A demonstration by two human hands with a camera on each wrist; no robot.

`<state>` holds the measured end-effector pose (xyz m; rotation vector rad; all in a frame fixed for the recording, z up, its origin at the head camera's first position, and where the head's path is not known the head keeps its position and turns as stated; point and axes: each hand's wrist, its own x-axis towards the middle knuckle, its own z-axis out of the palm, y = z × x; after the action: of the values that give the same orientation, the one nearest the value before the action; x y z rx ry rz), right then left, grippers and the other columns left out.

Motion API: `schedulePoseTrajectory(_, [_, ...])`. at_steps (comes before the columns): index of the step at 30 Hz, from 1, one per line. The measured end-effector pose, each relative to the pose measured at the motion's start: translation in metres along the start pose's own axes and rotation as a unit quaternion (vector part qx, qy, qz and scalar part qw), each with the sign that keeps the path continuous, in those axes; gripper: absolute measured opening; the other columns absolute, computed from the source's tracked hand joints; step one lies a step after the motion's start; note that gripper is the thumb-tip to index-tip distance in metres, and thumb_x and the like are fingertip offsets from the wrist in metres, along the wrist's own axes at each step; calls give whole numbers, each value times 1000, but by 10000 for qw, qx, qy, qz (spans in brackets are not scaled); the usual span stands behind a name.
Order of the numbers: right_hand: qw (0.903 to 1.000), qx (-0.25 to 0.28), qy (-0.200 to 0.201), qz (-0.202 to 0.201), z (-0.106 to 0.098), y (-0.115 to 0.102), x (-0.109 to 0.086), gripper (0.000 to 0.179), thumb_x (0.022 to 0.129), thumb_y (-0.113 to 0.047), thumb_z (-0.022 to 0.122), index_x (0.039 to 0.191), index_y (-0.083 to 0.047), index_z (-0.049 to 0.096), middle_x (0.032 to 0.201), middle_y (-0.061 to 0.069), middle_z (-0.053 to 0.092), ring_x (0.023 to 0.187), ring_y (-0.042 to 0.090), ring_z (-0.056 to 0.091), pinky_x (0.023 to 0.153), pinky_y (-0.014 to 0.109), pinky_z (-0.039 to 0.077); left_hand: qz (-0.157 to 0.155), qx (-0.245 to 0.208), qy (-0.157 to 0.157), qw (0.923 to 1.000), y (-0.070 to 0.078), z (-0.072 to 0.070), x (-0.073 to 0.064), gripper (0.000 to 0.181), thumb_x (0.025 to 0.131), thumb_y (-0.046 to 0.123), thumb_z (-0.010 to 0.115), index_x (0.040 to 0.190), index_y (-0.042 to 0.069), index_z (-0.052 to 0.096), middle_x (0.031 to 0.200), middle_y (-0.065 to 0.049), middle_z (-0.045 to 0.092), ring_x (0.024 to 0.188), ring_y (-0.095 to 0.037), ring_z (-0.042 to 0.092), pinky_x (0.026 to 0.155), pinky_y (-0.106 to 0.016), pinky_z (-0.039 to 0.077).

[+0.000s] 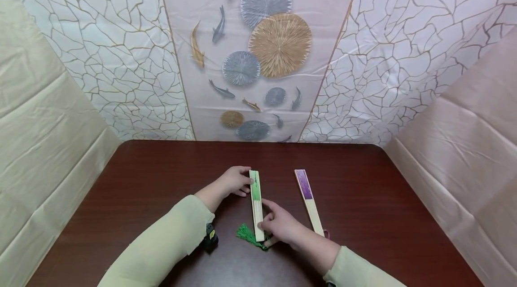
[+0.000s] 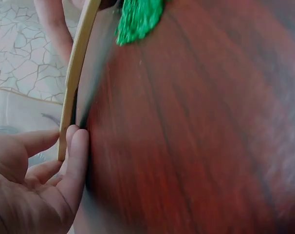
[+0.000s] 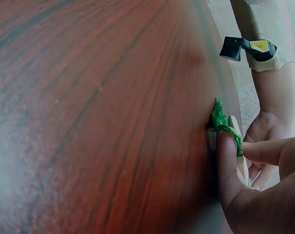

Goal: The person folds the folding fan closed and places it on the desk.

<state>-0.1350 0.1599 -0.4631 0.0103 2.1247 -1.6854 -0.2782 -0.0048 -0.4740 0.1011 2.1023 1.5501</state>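
A folded hand fan (image 1: 256,206), green at its far part and pale wood at its near part, lies between the two hands. My left hand (image 1: 236,181) pinches its far end; in the left wrist view the fan's wooden edge (image 2: 75,73) passes between the fingers and thumb. Lower down, my right hand (image 1: 284,224) pinches the near end between thumb and fingers. A green tassel (image 1: 247,234) hangs from that end onto the table, and its cord (image 3: 235,135) runs by the right fingertips.
To the right of the hands a second folded fan (image 1: 308,201), purple and pale wood, lies on the dark red-brown table (image 1: 169,161). A small maroon piece (image 1: 326,234) shows at its near end. Patterned cloth (image 1: 121,53) stands behind the table, with beige cloth (image 1: 464,143) at the sides.
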Motion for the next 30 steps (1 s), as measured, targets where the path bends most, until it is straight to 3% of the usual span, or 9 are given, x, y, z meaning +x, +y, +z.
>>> schedulePoseTrajectory(5, [10000,-79,-21,23,0,1,2,73,92,2,59,155,0,22,83,9,59,66,16,54,54,37,59,51,852,-82,9963,1,-6,-3,60,97,17,65,152,14,41,109,-9,67,63,-17,60,55,-31,56])
schedulePoseTrajectory(9, [9997,-215,-79,-88,-1,-1,4,73,92,1,60,155,2,22,81,8,59,63,16,55,54,36,58,128,1719,-96,9850,2,-13,-4,60,97,24,66,151,16,43,83,-8,66,54,-15,49,49,-29,46])
schedulePoseTrajectory(12, [9993,-312,-131,-174,-1,-2,5,74,92,0,61,155,3,21,81,9,60,61,16,57,54,37,59,138,2087,-93,9778,3,-16,-4,59,96,27,67,150,18,45,76,-6,65,51,-16,47,47,-29,42])
schedulePoseTrajectory(17, [9986,-476,-218,-120,-3,-3,7,76,91,0,64,155,2,22,80,11,61,57,16,59,52,36,58,109,2168,-52,9761,2,-17,-4,59,95,28,68,149,19,46,77,-6,67,53,-17,54,46,-29,41])
schedulePoseTrajectory(20, [9957,-899,-211,-55,-5,-3,9,75,91,-3,67,153,1,27,76,13,61,51,17,59,48,35,56,107,2098,-42,9777,2,-15,-4,59,95,26,69,150,19,46,78,-6,67,54,-18,56,45,-29,41])
schedulePoseTrajectory(25, [9819,-1892,-112,-67,-11,-4,11,69,90,-12,71,150,-2,37,69,10,60,46,18,56,41,33,50,133,2094,-38,9777,0,-12,-2,59,96,27,68,150,19,46,77,-7,67,54,-19,57,45,-29,40])
schedulePoseTrajectory(30, [9729,-2309,-14,-94,-14,-4,13,68,90,-18,73,149,-6,41,67,6,61,46,19,55,40,32,45,148,2081,-18,9780,1,-12,-1,59,95,27,69,149,19,46,77,-7,67,53,-19,58,45,-29,42])
